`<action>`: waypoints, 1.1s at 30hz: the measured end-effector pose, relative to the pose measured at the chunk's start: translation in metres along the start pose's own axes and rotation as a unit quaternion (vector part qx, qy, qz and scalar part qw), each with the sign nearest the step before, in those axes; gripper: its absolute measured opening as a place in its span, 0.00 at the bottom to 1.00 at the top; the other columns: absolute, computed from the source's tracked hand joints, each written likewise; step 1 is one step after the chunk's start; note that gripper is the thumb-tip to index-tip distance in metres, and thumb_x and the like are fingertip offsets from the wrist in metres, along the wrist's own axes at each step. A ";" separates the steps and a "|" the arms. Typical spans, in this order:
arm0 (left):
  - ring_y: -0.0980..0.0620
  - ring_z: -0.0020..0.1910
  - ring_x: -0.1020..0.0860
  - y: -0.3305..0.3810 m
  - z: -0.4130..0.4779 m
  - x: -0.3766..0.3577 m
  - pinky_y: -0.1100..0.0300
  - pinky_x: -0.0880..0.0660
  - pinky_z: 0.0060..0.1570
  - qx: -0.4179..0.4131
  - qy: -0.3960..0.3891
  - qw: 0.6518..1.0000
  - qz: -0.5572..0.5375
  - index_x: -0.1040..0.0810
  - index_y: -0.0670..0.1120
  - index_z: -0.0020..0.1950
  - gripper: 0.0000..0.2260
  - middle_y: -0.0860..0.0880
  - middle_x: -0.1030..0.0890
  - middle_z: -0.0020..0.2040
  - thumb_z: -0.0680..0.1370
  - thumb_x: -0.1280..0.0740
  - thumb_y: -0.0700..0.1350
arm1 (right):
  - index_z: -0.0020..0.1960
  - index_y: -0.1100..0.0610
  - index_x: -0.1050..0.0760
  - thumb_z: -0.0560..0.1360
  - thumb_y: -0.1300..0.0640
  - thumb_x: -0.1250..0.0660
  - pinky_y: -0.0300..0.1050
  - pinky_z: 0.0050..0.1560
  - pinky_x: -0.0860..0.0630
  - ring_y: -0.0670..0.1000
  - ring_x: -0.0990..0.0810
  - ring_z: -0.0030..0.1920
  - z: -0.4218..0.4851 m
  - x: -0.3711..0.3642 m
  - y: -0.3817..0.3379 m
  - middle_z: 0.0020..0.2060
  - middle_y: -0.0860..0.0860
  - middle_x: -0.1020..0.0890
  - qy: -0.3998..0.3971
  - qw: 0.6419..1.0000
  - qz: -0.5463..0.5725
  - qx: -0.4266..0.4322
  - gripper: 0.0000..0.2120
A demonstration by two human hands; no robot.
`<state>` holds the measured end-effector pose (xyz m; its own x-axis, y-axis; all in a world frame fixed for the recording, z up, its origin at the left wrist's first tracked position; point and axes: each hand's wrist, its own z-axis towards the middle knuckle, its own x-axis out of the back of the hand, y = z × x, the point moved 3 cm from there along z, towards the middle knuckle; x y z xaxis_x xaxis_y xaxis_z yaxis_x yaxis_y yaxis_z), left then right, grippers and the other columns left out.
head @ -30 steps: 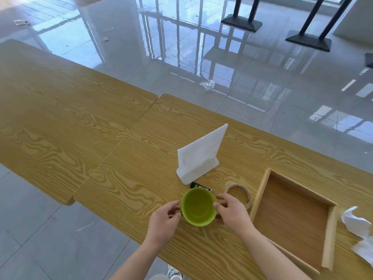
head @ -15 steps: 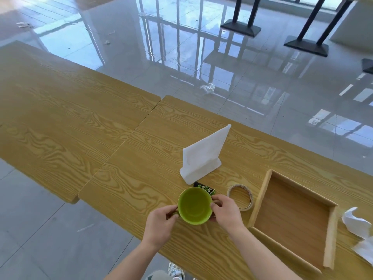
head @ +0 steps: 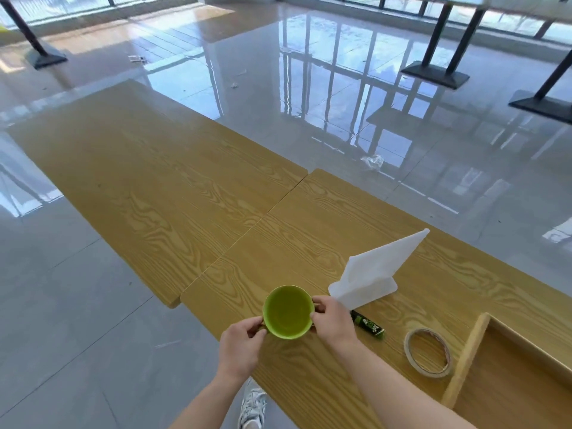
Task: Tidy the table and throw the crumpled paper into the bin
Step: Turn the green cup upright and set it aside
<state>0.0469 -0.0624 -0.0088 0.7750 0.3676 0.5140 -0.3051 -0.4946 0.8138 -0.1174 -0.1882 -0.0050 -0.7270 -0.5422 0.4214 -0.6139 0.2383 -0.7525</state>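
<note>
Hands meet on either side of a green bowl [head: 288, 311] near the front edge of the wooden table [head: 192, 193]. The left hand [head: 240, 346] pinches the bowl's near-left rim between thumb and fingers, and the right hand [head: 332, 320] pinches the right rim the same way; whether the bowl rests on the wood or is just clear of it cannot be told from this angle. It looks empty.

Just right of the bowl stands a white folded stand [head: 373, 272], its base close to the right hand's knuckles. A small dark green packet [head: 368, 325] lies flat on the table just beyond the right wrist, then a roll of tape [head: 428, 352], and beside that the rim of a wooden tray [head: 467, 359] at the frame's right edge. No crumpled paper lies on the visible table and no bin is in view; a scrap of something pale and crinkled lies on the shiny floor [head: 373, 161] past the far edge, too small to identify.

This looks like the tidying part of the job, with the bowl being relocated. The next move probably calls for carrying it level with both hands to a chosen spot, perhaps the tray, clearing the white stand on the way. The paper must still be found.
</note>
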 end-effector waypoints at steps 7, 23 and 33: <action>0.58 0.43 0.18 -0.014 0.056 0.043 0.56 0.21 0.48 -0.004 0.012 1.000 -0.006 0.18 0.57 0.43 0.12 0.66 0.18 0.35 0.73 0.28 0.38 | 0.61 0.52 0.21 0.76 0.62 0.36 0.54 0.56 0.19 0.50 0.18 0.53 0.045 -0.038 -0.054 0.51 0.48 0.16 0.010 1.000 -0.009 -0.006 0.16; 0.65 0.44 0.20 -0.032 0.126 0.092 0.65 0.23 0.45 -0.004 0.046 0.998 -0.029 0.15 0.54 0.51 0.11 0.67 0.18 0.39 0.74 0.28 0.40 | 0.66 0.53 0.24 0.78 0.59 0.36 0.54 0.60 0.21 0.51 0.20 0.59 0.104 -0.086 -0.127 0.58 0.51 0.17 0.030 0.998 -0.049 0.001 0.17; 0.74 0.44 0.23 -0.035 0.139 0.097 0.76 0.29 0.41 -0.013 0.042 0.999 -0.028 0.16 0.53 0.52 0.11 0.78 0.24 0.38 0.73 0.27 0.39 | 0.65 0.53 0.23 0.78 0.58 0.35 0.53 0.60 0.21 0.49 0.19 0.57 0.110 -0.090 -0.132 0.57 0.49 0.17 0.036 0.999 -0.029 -0.009 0.16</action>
<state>0.2097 -0.1184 -0.0250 0.7424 0.4588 0.4882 -0.2781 -0.4519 0.8476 0.0628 -0.2599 0.0009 -0.7102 -0.4963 0.4993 -0.6603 0.2236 -0.7169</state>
